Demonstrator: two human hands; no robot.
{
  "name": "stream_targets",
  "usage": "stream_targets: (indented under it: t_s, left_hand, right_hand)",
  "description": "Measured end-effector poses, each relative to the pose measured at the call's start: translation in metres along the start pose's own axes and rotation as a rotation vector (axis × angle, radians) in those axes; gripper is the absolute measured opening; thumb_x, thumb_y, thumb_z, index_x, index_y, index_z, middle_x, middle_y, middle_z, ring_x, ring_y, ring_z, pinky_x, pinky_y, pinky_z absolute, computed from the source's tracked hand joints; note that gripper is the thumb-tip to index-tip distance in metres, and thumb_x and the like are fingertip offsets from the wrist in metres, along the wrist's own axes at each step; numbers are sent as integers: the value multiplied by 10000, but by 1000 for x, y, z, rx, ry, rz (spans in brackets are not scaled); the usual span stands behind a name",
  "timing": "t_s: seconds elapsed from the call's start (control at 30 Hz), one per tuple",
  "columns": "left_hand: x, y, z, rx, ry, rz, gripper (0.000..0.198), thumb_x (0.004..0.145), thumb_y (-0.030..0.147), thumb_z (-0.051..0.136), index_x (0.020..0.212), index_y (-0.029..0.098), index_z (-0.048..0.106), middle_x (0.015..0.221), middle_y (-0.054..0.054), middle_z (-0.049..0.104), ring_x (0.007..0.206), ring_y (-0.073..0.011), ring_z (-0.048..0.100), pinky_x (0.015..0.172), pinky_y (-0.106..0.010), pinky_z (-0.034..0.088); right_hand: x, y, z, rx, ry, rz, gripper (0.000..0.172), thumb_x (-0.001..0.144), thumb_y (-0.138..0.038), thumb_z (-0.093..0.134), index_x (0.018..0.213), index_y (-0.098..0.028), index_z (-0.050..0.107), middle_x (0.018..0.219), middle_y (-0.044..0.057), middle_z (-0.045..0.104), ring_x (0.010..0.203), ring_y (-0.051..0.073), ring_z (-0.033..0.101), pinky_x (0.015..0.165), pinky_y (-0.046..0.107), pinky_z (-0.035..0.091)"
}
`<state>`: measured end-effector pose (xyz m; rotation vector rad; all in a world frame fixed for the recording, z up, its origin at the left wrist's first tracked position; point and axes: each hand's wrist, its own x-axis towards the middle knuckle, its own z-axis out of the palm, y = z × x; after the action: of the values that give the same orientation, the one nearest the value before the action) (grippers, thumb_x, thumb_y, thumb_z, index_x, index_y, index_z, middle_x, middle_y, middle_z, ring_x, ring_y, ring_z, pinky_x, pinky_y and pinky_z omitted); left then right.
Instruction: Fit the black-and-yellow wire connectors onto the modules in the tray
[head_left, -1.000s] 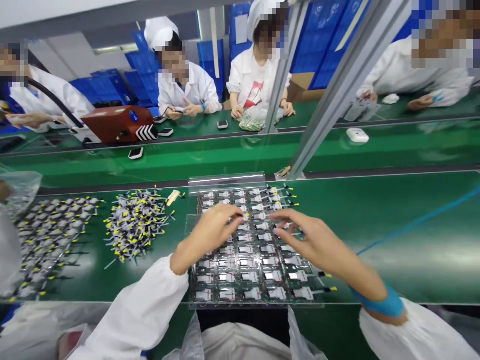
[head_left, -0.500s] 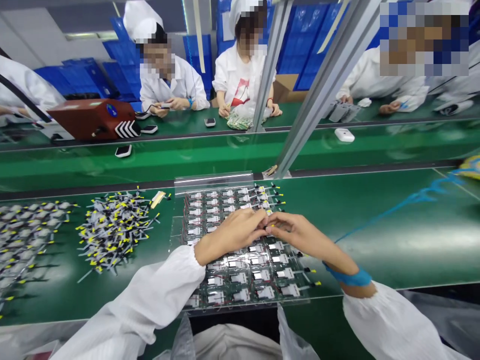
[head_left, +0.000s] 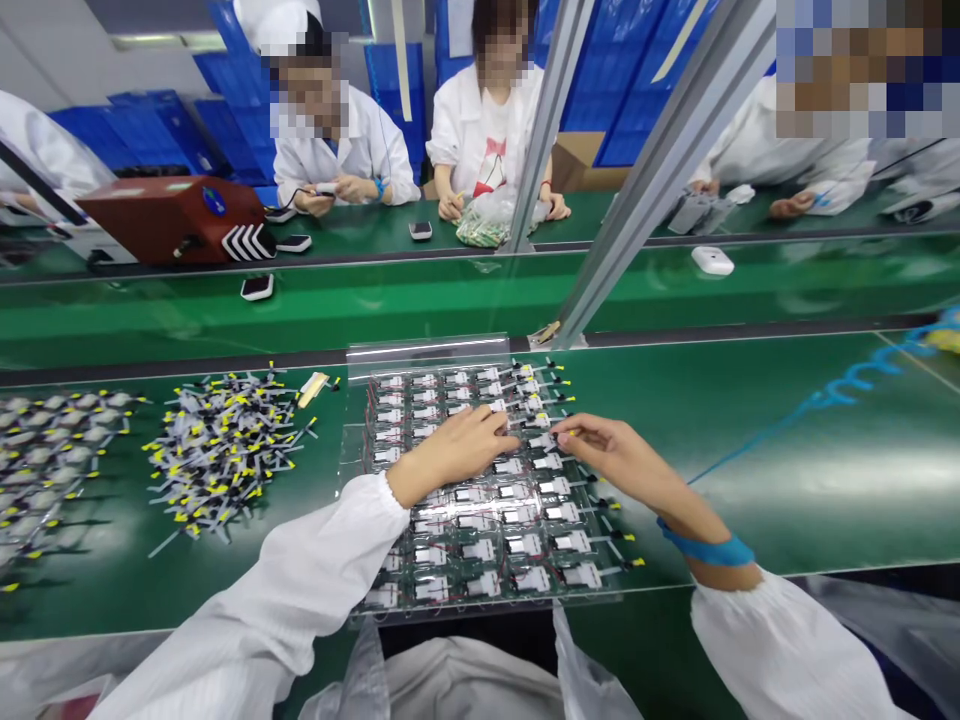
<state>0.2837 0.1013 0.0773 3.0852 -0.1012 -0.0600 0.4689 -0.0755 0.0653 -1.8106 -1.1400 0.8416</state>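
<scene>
A clear plastic tray point(head_left: 360, 455) lies on the green bench in front of me, filled with rows of small silver parts point(head_left: 517, 545) with red and black leads and yellow tips. My left hand point(head_left: 457, 448) rests palm down on the tray's middle rows, fingers together and curled over the parts. My right hand point(head_left: 607, 452) sits just right of it, thumb and forefinger pinched on the yellow-tipped lead point(head_left: 564, 434) of one part. A blue wrist strap point(head_left: 709, 550) circles my right wrist.
A loose heap of the same parts point(head_left: 225, 450) lies left of the tray, with more spread out at far left point(head_left: 45, 460). A blue coiled cord point(head_left: 825, 400) crosses the bench on the right. Beyond a slanted metal post point(head_left: 645, 150), several people in white coats work by a red machine point(head_left: 169, 215).
My hands met at the tray's middle, then drew slightly apart; the right hand now pinches a lead by the tray's right side. The camera view shifted a little.
</scene>
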Motion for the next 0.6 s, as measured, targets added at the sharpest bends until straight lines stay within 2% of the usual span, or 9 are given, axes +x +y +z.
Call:
stream_targets:
  t_s: [0.27, 0.43, 0.53, 0.6]
  left_hand:
    - [-2, 2, 3, -82, 55, -36, 312, 947, 35, 498, 1133, 211, 675, 1064, -86, 609, 992, -236, 582, 825, -334, 466]
    - [-2, -2, 0, -53, 52, 0, 203, 1003, 203, 507, 1152, 198, 644, 1102, -94, 618, 989, -241, 585, 830, -346, 479]
    - [0, -4, 0, -77, 45, -7, 227, 1021, 325, 523, 1179, 193, 618, 1099, -87, 637, 969, -231, 607, 836, -345, 488]
    - [1, -4, 0, -113, 50, -21, 226, 1011, 330, 552, 1182, 192, 606, 1088, -82, 654, 970, -227, 624, 841, -343, 491]
  right_hand:
    - [7, -8, 9, -52, -9, -59, 377, 829, -577, 713, 885, -215, 626, 811, 29, 656, 690, 185, 593, 607, 299, 459]
    - [11, -5, 12, -144, 62, -135, 301, 916, -527, 632, 919, -228, 599, 820, 22, 657, 712, 184, 597, 614, 288, 453]
    - [13, -5, 12, -199, 58, -134, 299, 941, -515, 584, 997, -231, 657, 791, 20, 677, 663, 188, 599, 597, 297, 454]
    - [14, -7, 13, -234, 52, -142, 300, 952, -490, 556, 1015, -235, 700, 843, 34, 714, 663, 194, 611, 614, 312, 467]
